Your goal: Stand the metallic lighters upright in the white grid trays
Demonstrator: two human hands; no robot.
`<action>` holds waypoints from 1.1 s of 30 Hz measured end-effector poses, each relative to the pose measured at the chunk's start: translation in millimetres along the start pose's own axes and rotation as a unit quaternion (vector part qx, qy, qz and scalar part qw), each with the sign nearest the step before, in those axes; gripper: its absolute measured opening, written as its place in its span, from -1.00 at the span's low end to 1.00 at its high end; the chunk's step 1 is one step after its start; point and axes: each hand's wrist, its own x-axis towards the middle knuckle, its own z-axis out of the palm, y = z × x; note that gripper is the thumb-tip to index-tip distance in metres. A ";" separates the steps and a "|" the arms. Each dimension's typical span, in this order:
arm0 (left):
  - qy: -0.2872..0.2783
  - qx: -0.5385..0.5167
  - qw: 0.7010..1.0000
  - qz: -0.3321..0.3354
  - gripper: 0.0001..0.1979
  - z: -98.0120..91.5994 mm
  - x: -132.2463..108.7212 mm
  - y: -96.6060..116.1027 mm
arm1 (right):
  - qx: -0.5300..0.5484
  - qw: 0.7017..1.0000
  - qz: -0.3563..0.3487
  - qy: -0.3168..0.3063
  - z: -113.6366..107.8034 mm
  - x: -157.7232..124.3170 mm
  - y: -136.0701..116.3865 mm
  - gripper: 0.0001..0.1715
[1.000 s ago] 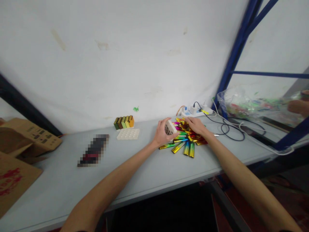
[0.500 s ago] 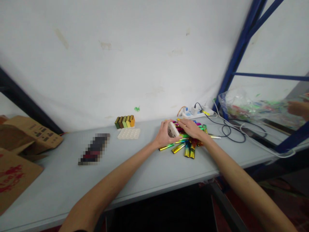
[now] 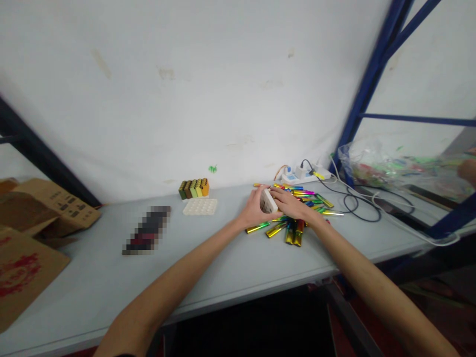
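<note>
My left hand [image 3: 255,209] grips a white block with holes [image 3: 268,202], tilted up on its edge, the thumb along its lower side. My right hand [image 3: 292,204] is against the block's right side, fingers bent toward it; whatever the fingertips hold is hidden. Beneath and around my right hand lies a loose pile of shiny metallic tubes [image 3: 293,234] in gold, green, blue, pink and red. To the left, a flat white tray with rows of round hollows [image 3: 201,207] lies on the table. Behind that tray stands a block of dark green, brown, yellow and orange tubes [image 3: 194,189].
A blurred-out dark object [image 3: 148,230] lies on the table [image 3: 208,258] at left, beside cardboard boxes [image 3: 33,263]. At back right are a power strip [image 3: 305,172], cables [image 3: 349,201] and a blue rack post [image 3: 366,89]. Clear plastic bags [image 3: 383,163] and part of another person's hand [image 3: 467,171] are beyond.
My right hand has moved slightly left, from over the tubes to the white block, uncovering more of the pile. My left hand still holds the block.
</note>
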 end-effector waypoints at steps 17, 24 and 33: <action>0.009 0.017 0.999 0.030 -0.13 -4.5 -1.2 2.5 | -0.005 0.999 0.023 0.041 -11.1 -4.5 7.0 -0.45; 0.024 0.020 0.999 0.021 -0.05 2.0 -0.1 -2.1 | -0.052 0.998 -0.039 0.000 0.2 -2.2 -14.9 -0.59; -0.011 -0.006 0.999 0.043 -0.17 -4.5 0.7 -9.7 | -0.062 0.996 -0.060 0.017 -3.0 -5.0 -2.4 -0.51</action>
